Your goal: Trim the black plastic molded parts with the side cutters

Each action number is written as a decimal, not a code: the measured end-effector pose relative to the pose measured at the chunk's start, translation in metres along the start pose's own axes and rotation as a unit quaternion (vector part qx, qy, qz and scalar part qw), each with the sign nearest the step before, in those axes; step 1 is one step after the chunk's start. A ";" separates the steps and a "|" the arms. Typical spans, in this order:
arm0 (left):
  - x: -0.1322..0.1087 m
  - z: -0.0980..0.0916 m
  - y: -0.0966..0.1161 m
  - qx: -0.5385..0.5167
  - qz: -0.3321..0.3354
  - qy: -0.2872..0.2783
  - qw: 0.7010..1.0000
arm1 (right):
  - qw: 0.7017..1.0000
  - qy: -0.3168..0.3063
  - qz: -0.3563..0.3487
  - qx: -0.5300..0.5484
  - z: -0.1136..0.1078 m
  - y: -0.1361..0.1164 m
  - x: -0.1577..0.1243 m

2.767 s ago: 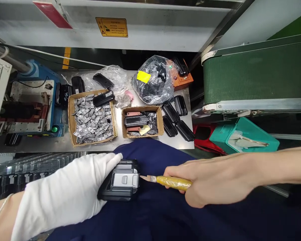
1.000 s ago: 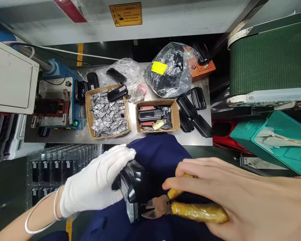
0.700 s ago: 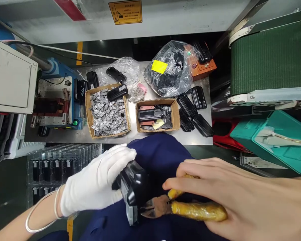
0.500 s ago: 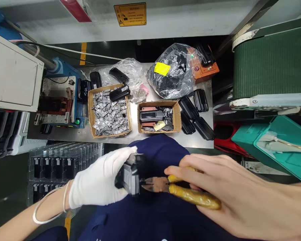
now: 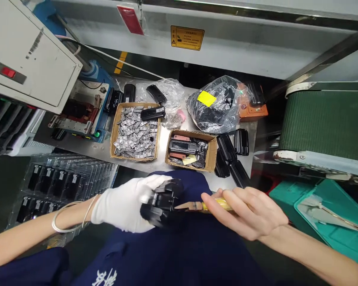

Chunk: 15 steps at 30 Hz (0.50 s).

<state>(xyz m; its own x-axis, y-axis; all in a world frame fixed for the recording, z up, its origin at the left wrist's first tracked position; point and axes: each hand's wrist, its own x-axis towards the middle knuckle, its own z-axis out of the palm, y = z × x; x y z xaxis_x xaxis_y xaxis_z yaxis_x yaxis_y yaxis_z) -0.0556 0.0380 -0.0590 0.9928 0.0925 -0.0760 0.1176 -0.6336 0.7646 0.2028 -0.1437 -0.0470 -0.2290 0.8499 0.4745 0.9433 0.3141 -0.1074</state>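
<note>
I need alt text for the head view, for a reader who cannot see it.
A white-gloved left grip holds a black case; the bare right grip points a yellow-handled tool at it. Beyond, a table carries two boxes holding small pieces.

The white-gloved left hand (image 5: pixel 125 204) is curled in a grip, and the bare left forearm (image 5: pixel 35 239) is stretched in from the lower left. The bare right hand (image 5: pixel 250 212) is pointed leftward, its fingers (image 5: pixel 223 216) bent in a grip, and the right forearm (image 5: pixel 313 249) is angled up from the lower right.
</note>
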 end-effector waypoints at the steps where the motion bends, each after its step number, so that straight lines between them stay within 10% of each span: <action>1: 0.002 -0.001 0.001 0.014 0.009 -0.005 1.000 | 0.997 0.028 -0.054 -0.040 0.002 0.006 0.001; 6: 0.002 -0.004 0.004 -0.017 0.001 -0.011 1.000 | 0.982 0.077 -0.132 -0.112 0.010 0.016 0.000; 15: -0.005 -0.015 0.022 -0.002 -0.112 0.061 0.992 | 0.985 -0.072 0.105 -0.119 0.004 0.012 -0.039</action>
<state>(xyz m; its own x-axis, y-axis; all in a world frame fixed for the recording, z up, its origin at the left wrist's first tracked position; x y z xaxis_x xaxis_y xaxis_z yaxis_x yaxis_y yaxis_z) -0.0582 0.0351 -0.0321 0.9318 0.3225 -0.1665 0.3342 -0.5835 0.7401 0.2223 -0.1711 -0.0702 -0.0387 0.9421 0.3330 0.9991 0.0317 0.0265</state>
